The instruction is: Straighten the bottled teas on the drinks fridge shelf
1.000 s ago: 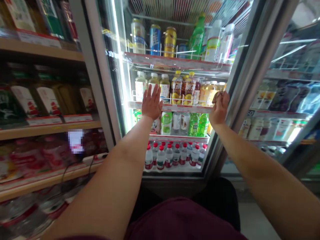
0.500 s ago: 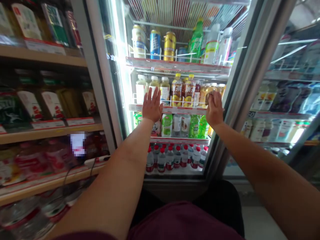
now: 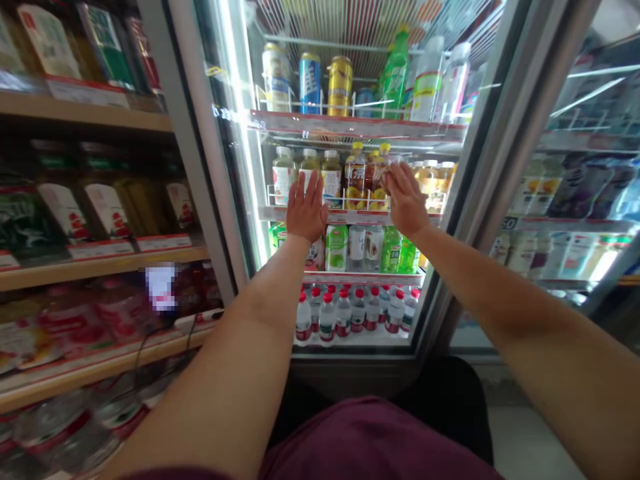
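A glass cooler door (image 3: 320, 370) stands in front of me, with lit shelves of drinks behind it. My left hand (image 3: 306, 210) lies flat on the glass, fingers stretched and slightly apart, over the middle shelf. Under the fingers of my right hand (image 3: 407, 203) is a small crumpled, brownish cloth (image 3: 385, 176), pressed against the glass and mostly covered by the hand. Iced tea bottles (image 3: 356, 175) with yellow caps show behind the glass, just left of that hand.
Wooden shelves (image 3: 95, 257) with bottles and a cable run along my left. The metal door frame (image 3: 505, 180) rises on the right, beside another glass cooler section. Red-capped water bottles (image 3: 327, 319) fill the cooler's bottom. Cans (image 3: 310, 83) stand on its upper shelf.
My right hand has slid left across the glass with the cloth, from near the frame toward the iced tea bottles. My left hand has stayed in place.
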`<state>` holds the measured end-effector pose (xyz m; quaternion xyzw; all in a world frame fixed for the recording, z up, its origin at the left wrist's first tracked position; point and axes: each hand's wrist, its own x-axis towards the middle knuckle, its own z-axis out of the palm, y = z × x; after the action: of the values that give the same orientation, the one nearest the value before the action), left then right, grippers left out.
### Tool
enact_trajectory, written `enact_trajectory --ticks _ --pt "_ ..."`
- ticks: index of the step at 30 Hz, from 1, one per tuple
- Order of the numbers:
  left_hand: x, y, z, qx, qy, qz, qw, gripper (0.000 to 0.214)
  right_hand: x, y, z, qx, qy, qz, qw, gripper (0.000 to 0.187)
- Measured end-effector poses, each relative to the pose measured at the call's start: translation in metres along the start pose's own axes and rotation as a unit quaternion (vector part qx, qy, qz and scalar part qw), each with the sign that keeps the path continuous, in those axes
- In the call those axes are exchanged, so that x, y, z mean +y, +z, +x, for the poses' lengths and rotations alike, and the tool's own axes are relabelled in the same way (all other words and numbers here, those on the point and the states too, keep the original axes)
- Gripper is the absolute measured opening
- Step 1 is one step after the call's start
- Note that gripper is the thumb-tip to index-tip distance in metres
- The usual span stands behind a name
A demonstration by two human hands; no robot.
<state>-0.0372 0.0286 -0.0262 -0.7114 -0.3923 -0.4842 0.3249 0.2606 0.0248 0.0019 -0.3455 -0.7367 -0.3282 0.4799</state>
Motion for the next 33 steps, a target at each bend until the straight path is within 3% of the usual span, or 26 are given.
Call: enact_trajectory --ticks 3,7,13,17,20,27,33 --pt "0.002 -0.001 0.001 -0.007 -0.008 -0.002 1.000 0.075 -0.010 0.005 0.005 0.004 0.003 -0.002 1.000 0.061" --pt "0.005 -0.004 0.002 -0.017 -0.016 -0.008 1.000 0.075 -0.031 0.013 0.003 -0.035 -0.025 0.024 0.999 0.060" --pt "0.009 -0.009 0.002 -0.021 -0.028 -0.010 0.999 0.074 -0.050 0.021 0.033 -0.018 -0.003 0.080 0.997 0.068" --pt "0.010 -0.009 0.002 -0.024 -0.029 -0.007 0.999 0.075 -0.060 0.024 0.019 -0.046 -0.016 0.095 0.994 0.070" --pt "0.008 -0.006 0.002 -0.030 -0.026 0.003 0.999 0.074 -0.063 0.023 0.010 -0.088 -0.054 0.087 0.991 0.065" --pt "0.003 -0.003 0.000 -0.014 -0.006 0.011 1.000 0.071 -0.070 0.028 0.039 -0.067 -0.041 0.060 0.995 0.065" --pt "0.005 -0.005 -0.001 -0.006 -0.010 0.005 1.000 0.072 -0.075 0.026 0.043 -0.117 -0.088 0.072 0.987 0.068"
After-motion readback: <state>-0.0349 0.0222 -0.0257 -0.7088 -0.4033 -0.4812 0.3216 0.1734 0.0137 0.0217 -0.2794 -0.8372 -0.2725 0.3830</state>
